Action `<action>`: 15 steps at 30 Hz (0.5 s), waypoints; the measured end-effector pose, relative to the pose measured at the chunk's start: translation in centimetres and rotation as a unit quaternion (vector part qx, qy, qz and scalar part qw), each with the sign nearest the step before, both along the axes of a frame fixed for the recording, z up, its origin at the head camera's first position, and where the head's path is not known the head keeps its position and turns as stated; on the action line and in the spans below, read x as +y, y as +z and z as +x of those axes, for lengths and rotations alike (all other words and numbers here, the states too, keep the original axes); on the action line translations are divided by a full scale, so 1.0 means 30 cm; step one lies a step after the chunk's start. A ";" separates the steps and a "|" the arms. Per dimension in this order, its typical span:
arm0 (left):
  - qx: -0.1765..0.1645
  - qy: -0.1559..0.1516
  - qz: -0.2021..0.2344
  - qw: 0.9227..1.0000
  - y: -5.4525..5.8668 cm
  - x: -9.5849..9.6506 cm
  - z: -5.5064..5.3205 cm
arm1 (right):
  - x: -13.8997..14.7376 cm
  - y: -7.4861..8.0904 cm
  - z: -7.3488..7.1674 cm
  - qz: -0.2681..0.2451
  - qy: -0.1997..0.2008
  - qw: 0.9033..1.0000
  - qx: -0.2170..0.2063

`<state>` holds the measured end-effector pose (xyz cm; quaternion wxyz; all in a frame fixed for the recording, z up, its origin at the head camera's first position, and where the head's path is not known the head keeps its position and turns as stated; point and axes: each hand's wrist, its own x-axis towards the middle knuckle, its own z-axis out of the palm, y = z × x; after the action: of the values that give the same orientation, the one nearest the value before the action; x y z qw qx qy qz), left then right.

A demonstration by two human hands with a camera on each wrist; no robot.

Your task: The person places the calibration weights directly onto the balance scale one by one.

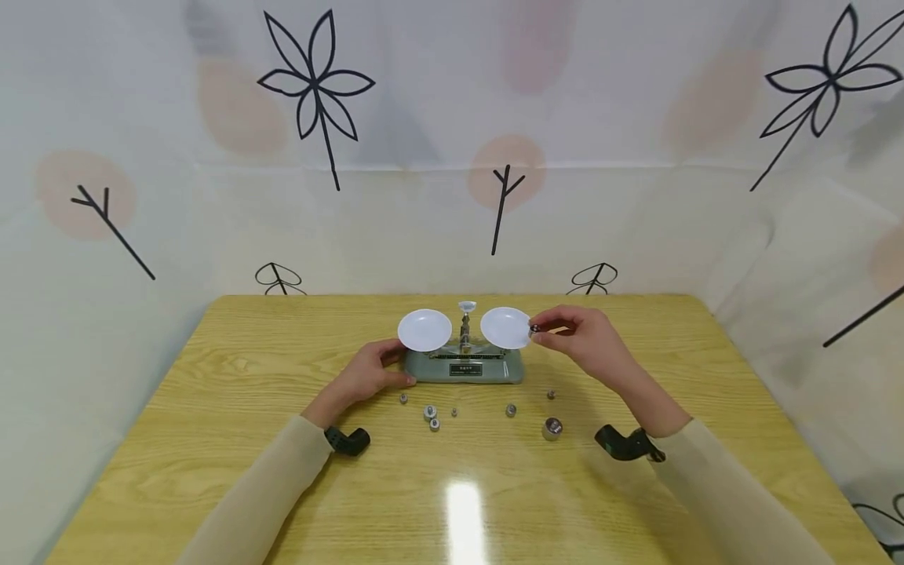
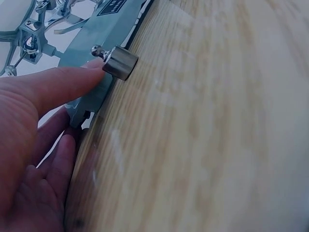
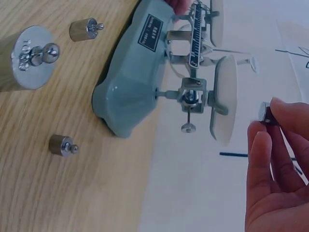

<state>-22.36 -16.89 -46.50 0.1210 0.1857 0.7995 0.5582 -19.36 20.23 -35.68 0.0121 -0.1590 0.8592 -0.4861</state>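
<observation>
A balance scale (image 1: 494,372) with a grey-green base stands on the table, carrying a white left pan (image 1: 425,329) and a white right pan (image 1: 503,327). My left hand (image 1: 367,372) holds the base's left end, thumb along the front and fingers round behind. Just past that thumb in the left wrist view is a small knobbed metal weight (image 2: 121,63). Between thumb and fingertips my right hand (image 1: 593,339) pinches another small metal weight (image 3: 264,112), raised beside the right pan's outer rim. Part of this weight is hidden by the fingers.
Several metal weights lie in front of the scale, including a large one (image 1: 552,428) at the right, a medium one (image 1: 430,411) at the left and a small one (image 1: 551,395) near the base's right end. A patterned cloth (image 1: 395,227) hangs behind the table (image 1: 268,353).
</observation>
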 end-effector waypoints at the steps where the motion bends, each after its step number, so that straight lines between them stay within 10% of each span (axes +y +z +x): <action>1: 0.002 -0.001 0.001 1.000 0.000 0.000 0.001 | -0.005 -0.001 -0.004 0.002 -0.002 1.000 0.000; 15: 0.003 0.002 -0.015 1.000 0.012 0.006 0.005 | -0.067 -0.035 -0.054 0.016 -0.004 1.000 -0.002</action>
<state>-22.21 -16.71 -46.14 0.1199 0.1837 0.8085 0.5460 -20.99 18.23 -36.71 0.0142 -0.1550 0.8674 -0.4726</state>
